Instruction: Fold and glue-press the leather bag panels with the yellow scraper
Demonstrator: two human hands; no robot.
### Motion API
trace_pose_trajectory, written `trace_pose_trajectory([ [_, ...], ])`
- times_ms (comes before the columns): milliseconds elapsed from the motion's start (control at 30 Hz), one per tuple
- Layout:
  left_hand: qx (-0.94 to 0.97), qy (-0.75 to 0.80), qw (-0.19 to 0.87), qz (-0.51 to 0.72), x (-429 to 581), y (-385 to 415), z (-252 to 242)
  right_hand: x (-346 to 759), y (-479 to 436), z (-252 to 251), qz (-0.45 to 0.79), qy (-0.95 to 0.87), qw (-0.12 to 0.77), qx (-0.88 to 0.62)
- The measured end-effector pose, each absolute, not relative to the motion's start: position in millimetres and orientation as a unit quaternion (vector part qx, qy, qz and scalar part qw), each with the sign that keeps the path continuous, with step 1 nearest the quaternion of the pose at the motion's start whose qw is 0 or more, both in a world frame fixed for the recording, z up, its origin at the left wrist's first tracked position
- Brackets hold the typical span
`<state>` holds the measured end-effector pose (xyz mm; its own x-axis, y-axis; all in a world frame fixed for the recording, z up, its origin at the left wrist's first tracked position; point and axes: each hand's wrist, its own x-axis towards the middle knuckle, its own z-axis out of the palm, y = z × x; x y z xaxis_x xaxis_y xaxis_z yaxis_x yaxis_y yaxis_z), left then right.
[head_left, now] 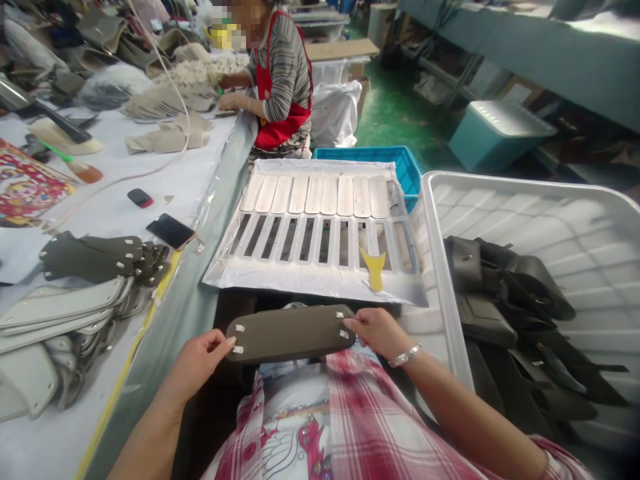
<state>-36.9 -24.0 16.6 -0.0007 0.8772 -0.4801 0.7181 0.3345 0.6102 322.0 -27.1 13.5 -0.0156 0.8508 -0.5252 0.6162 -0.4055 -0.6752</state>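
Tabletop [190, 173], covered in white, fills the left of the frame; a fan of pale pieces [60, 307] lies at lower left, with a pile of dark pieces [95, 257] just above it and a phone [171, 230] to the right of that pile. At lower centre, the left hand [203, 357] pinches one end of a long, dark panel [290, 337] between thumb and forefinger. The panel stretches level across to the right hand, with small whitish tabs near its rounded ends. It looks light and fairly stiff, with a smooth face that could slip a little; the ends beside the tabs seem the surest places to take hold. Above it, a person in a red apron [280, 107] works at upper centre, and a white slatted board [280, 279] bears a row of pale strips [315, 195] and a yellow tool [374, 268]. The right hand [377, 330] pinches the panel's other end, thumb against fingers. At far right, a white basket [575, 243] holds dark goods [530, 293].
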Motion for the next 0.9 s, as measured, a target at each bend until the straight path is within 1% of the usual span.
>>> trace_pose_trajectory([
  [100, 0.676, 0.711, 0.185, 0.060, -25, -23, 34, 323, -26, 15, 0.478, -0.534, 0.114, -0.688],
  [133, 0.701, 0.699, 0.126, 0.070, -14, -21, 39, 323, -26, 15, 0.481, -0.534, 0.112, -0.686],
  [167, 0.728, 0.674, 0.092, 0.088, 1, -19, 43, 323, -25, 16, 0.486, -0.532, 0.111, -0.685],
  [200, 0.761, 0.634, 0.085, 0.109, 20, -16, 44, 324, -25, 16, 0.490, -0.529, 0.111, -0.684],
  [300, 0.866, 0.459, 0.143, 0.135, 84, -5, 35, 324, -23, 18, 0.494, -0.525, 0.109, -0.685],
  [333, 0.891, 0.404, 0.169, 0.122, 104, -2, 29, 324, -23, 18, 0.495, -0.525, 0.108, -0.684],
  [400, 0.908, 0.358, 0.201, 0.085, 134, 4, 14, 326, -22, 16, 0.497, -0.525, 0.107, -0.683],
  [500, 0.906, 0.361, 0.214, 0.050, 151, 6, -1, 328, -23, 13, 0.507, -0.521, 0.113, -0.678],
  [700, 0.902, 0.364, 0.218, 0.075, 149, 4, -3, 332, -23, 7, 0.537, -0.497, 0.125, -0.669],
  [900, 0.899, 0.371, 0.218, 0.080, 154, 7, -5, 332, -23, 6, 0.541, -0.486, 0.128, -0.674],
])
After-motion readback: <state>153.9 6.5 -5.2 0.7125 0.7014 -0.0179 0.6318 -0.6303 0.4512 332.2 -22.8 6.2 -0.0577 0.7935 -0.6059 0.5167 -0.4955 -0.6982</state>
